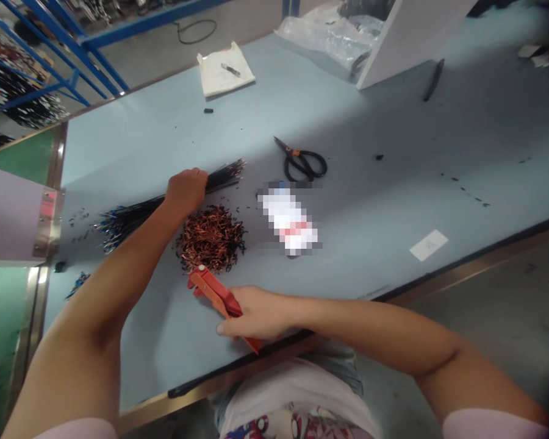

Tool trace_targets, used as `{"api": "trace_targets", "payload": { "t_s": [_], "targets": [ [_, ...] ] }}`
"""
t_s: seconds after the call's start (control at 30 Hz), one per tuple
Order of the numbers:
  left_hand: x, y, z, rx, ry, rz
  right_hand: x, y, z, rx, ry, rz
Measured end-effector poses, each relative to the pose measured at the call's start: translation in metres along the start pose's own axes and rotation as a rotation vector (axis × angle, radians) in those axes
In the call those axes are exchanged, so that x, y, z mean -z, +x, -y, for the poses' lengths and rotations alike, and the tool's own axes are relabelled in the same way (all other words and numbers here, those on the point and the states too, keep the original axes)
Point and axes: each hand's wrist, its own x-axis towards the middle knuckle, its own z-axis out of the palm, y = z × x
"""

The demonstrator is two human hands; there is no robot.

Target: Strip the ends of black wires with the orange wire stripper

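Left hand (186, 191) clamped mid-length on black wire bundle (137, 214), strands held gathered, ends fanning both sides. Right hand (256, 314) closed round orange plier-type tool (213, 291) below grip; copper wire clippings (210, 238) heaped between hands.

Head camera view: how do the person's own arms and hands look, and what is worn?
The left hand and right hand wear no gloves, and no watch shows. Both forearms are bare; the left sleeve and right sleeve are short and pale pink.
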Motion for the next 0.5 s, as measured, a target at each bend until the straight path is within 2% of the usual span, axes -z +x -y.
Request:
{"api": "trace_targets", "payload": {
  "t_s": [0.27, 0.5],
  "targets": [
    [-0.0016, -0.0013, 0.0028, 0.053, 0.017, -0.033, 0.0015, -0.0002, 0.0009, 0.008, -0.045, 0.015],
    [-0.0039, -0.0017, 0.0038, 0.113, -0.149, -0.112, 0.0038, -0.0041, 0.0072, -0.022, -0.053, 0.031]
  ]
}}
